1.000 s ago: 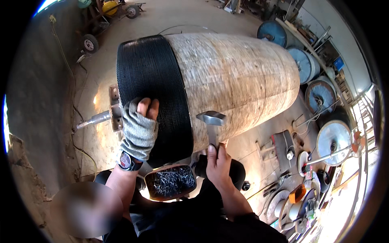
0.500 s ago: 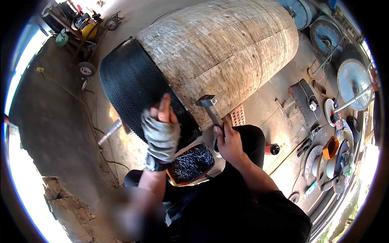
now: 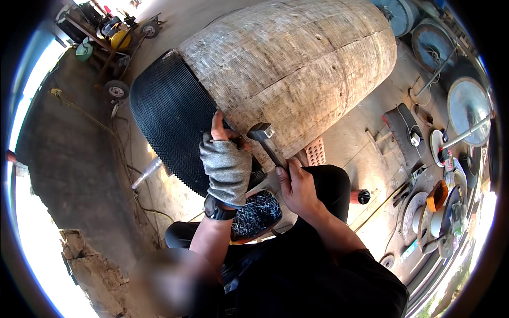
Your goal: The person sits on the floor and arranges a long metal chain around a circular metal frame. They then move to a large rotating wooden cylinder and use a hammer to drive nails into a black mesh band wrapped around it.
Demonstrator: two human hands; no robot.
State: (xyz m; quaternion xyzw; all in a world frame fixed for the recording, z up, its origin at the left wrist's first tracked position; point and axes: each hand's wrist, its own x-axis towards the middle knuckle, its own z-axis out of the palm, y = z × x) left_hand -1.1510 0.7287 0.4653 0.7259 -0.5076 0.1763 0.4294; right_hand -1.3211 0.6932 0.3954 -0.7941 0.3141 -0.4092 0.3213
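My right hand (image 3: 300,188) is wrapped round the handle of a hammer (image 3: 261,132). The hammer's metal head is raised just right of my left hand (image 3: 228,153), over the wooden drum (image 3: 297,63). A grey fingerless glove covers my left palm, with a dark watch (image 3: 218,208) at the wrist. One left finger points up along the edge of a black ribbed sheet (image 3: 169,111) wrapped round the drum's near end. The other fingers curl at the sheet's border; what they pinch, if anything, is hidden. Below sits a tub of small nails (image 3: 259,214), partly covered by my left forearm.
A brick with holes (image 3: 315,152) lies beside the drum. On the right are a dark bench (image 3: 404,133), wire spools (image 3: 413,212) and large metal discs (image 3: 468,108). A wheeled cart (image 3: 114,47) stands far left, and a cable (image 3: 95,124) runs along the floor.
My left hand has moved right and slightly up to the sheet's edge, its fingers curling in. The hammer head has shifted slightly left.
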